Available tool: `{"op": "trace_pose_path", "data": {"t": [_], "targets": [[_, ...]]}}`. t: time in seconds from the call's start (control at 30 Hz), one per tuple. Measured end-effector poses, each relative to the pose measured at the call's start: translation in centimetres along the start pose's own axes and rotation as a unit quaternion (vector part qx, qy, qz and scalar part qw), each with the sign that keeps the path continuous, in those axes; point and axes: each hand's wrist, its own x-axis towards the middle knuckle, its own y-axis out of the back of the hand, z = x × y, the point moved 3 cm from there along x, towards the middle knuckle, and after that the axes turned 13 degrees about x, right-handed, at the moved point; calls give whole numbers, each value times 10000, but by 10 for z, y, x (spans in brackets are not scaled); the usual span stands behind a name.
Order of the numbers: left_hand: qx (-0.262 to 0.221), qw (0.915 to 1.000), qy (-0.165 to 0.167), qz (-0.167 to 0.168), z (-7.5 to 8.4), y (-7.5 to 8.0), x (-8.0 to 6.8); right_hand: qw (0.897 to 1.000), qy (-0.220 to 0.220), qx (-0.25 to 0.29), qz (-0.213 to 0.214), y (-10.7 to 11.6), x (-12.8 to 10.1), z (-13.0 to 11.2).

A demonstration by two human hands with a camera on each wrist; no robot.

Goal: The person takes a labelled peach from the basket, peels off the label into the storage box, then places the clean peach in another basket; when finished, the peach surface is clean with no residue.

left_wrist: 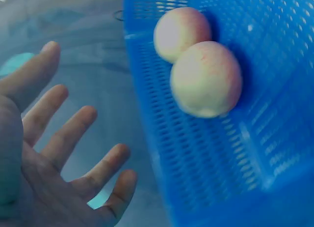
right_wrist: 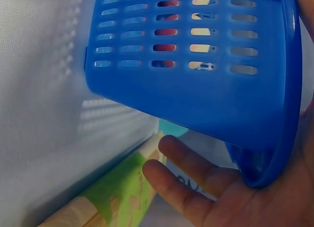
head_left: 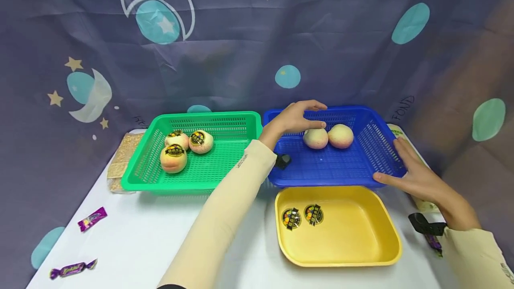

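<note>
A: Hands first. The left hand (head_left: 295,119) hovers over the blue basket (head_left: 377,146), fingers spread and relaxed, gripping nothing; the left wrist view shows its fingers (left_wrist: 73,133) clear of the fruit. The right hand (head_left: 417,177) lies flat against the basket's right rim, fingers straight, palm under the edge in the right wrist view.

B: And the fruit?

A: 2 peaches (head_left: 328,137) sit touching each other toward the back of the blue basket, just below the left fingertips. Neither carries a sticker that I can see.

B: How would they handle?

A: My guess: light, round, soft-skinned, easy to bruise and inclined to roll. Cupping 1 from above with the fingers round its widest part seems safest.

B: What lies around them?

A: Left of it, a green basket (head_left: 160,177) holds 3 stickered peaches (head_left: 182,148). In front, a yellow tray (head_left: 361,244) carries 2 loose stickers (head_left: 303,216). Wrapped candies (head_left: 92,219) lie on the white table (head_left: 132,240).
</note>
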Motion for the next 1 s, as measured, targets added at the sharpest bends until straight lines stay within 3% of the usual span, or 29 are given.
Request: {"op": "trace_pose_path", "data": {"t": [0.17,0.37,0.5,0.6,0.73,1.0], "targets": [[384,9992,-99,38,1,16,-43,10000,47,-28,65,0,-2,4],[767,9970,40,-88,-14,22,-109,10000,29,-88,6,-1,0,5],[801,9966,162,63,-27,26,-155,9999,76,-117,-30,-1,1,5],[907,9946,295,402,-40,28,-186,9998,91,-169,-86,1,1,4],[997,9877,524,1089,-60,33,-223,9996,122,-235,-117,2,2,5],[967,9572,1099,2498,-96,41,-288,9991,266,-312,47,-1,2,7]]}}
